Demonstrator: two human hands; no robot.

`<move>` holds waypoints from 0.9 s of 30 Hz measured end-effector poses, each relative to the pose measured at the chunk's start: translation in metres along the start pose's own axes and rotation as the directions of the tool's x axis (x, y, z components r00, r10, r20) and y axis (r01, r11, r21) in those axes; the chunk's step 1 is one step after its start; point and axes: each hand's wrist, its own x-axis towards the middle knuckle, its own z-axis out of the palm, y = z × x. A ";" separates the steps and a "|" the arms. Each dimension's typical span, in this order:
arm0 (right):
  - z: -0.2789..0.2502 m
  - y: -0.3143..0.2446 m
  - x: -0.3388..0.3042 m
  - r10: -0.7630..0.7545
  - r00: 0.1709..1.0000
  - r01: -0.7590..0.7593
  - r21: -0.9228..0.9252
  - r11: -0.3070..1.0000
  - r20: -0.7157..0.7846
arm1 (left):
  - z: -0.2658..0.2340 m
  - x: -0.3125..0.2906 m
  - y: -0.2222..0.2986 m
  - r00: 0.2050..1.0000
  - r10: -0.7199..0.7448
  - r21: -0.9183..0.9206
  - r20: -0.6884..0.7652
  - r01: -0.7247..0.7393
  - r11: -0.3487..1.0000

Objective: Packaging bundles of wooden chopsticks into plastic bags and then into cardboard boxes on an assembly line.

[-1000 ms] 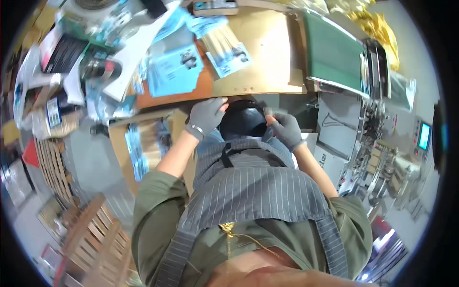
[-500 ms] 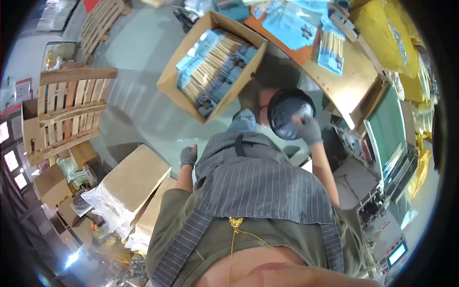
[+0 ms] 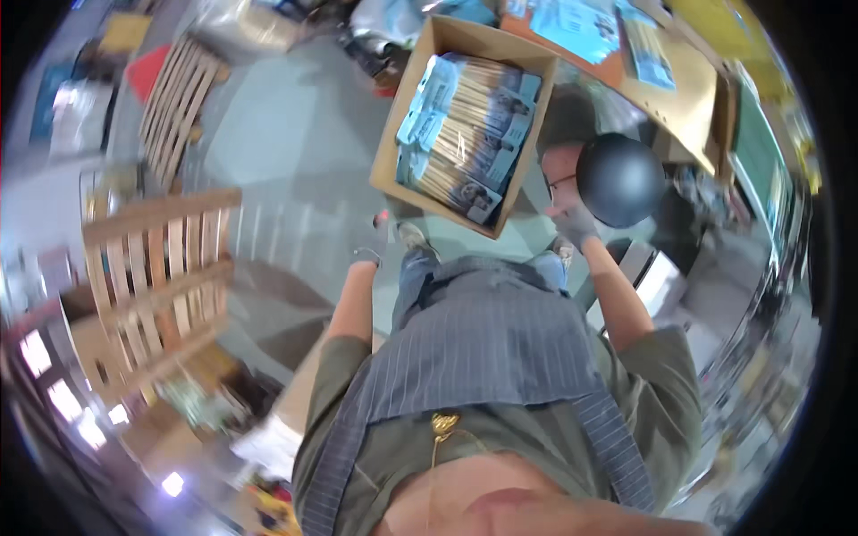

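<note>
My left hand (image 3: 368, 239), in a grey glove with bare fingertips, hangs over the floor to the left of an open cardboard box (image 3: 390, 154). It is smeared by motion and I see nothing held in it. My right hand (image 3: 579, 225), gloved alike, is at the near left edge of a round black stool seat (image 3: 620, 180). Its fingers are blurred, and whether they grip the seat I cannot tell. Rows of blue-and-clear packets of light brown sticks (image 3: 469, 134) fill the box. Behind the seat's left edge shows a pinkish rounded thing (image 3: 560, 165), partly hidden.
A worktable (image 3: 688, 112) with more blue packets (image 3: 576, 27) stands at the back right. Wooden pallets (image 3: 165, 268) stand at the left, with another pallet (image 3: 179, 107) farther back. A white box-like thing (image 3: 657, 277) is right of my right forearm. My shoes (image 3: 413, 237) are near the box.
My view has shifted, so the box and stool appear farther right. My right hand has moved from over the stool seat to its near left edge. My left hand reaches farther forward.
</note>
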 end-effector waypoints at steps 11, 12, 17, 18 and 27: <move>0.102 -0.118 0.006 0.421 0.869 -0.437 -0.006 0.899 -0.260 | -0.014 0.183 0.005 0.937 0.240 0.258 0.253 -0.304 0.917; 0.107 -0.104 0.015 0.435 0.859 -0.451 0.004 0.893 -0.271 | -0.004 0.193 0.006 0.926 0.149 0.395 0.346 -0.288 0.872; 0.134 -0.098 0.040 0.449 0.851 -0.449 0.065 0.891 -0.272 | 0.042 0.194 -0.041 0.877 0.116 0.328 0.467 -0.293 0.898; 0.139 -0.095 0.037 0.462 0.837 -0.459 0.086 0.885 -0.293 | 0.042 0.191 -0.040 0.872 0.154 0.310 0.465 -0.323 0.894; 0.184 -0.177 0.028 0.461 0.784 -0.476 0.075 0.876 -0.416 | 0.000 0.269 -0.085 0.646 0.384 0.242 0.659 -0.666 0.705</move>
